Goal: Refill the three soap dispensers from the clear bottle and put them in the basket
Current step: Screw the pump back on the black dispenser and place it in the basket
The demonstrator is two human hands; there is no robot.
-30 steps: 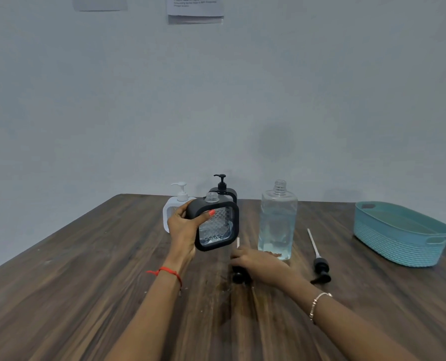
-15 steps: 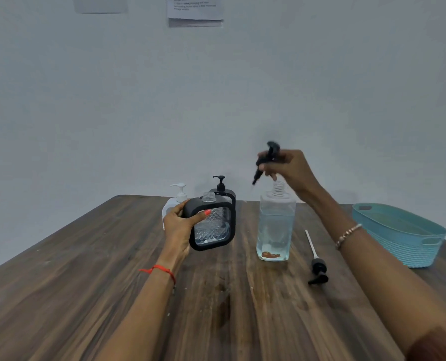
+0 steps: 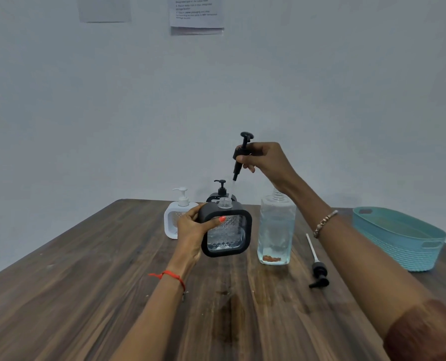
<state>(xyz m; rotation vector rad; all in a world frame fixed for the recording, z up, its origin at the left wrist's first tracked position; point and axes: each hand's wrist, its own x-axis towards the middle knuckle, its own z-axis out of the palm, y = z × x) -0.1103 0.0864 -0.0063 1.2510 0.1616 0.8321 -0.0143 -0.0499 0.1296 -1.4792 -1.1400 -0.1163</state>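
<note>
the black-framed dispenser (image 3: 227, 234) was held clear of the table (image 3: 86, 282), close to upright, near the centre of the view. its threaded neck (image 3: 224, 202) stood uncovered at the top. the left hand (image 3: 190, 230) gripped the unit by its left side: the fingers (image 3: 188, 217) were curled round the frame edge, and the thumb lay across the upper left corner of the front face.

the right hand (image 3: 266, 158) was raised above and slightly right of the neck. its fingers were curled in a pinch on the collar of a black pump (image 3: 240, 157) – head uppermost, dip tube slanting down toward the open neck. the tube tip was just above the neck; whether it had entered could not be determined.

the clear bottle (image 3: 276, 230) stood on the table just beside the held unit, on its right, uncapped and partly filled, with brown specks at its base. the right forearm crossed in front of its neck. the white dispenser (image 3: 176, 220) stood behind the left hand with its pump fitted. the second black dispenser (image 3: 220, 191) stood behind the held unit, largely hidden, pump fitted.

a loose pump (image 3: 318, 269) lay on the table to the right of the bottle, tube pointing away from the camera. the teal basket (image 3: 398, 238) sat near the right table edge, well apart from the dispensers.

a red thread (image 3: 169, 274) circled the left wrist and a beaded bracelet (image 3: 324, 222) the right. two paper sheets (image 3: 195, 14) hung on the wall (image 3: 346, 87) behind.
</note>
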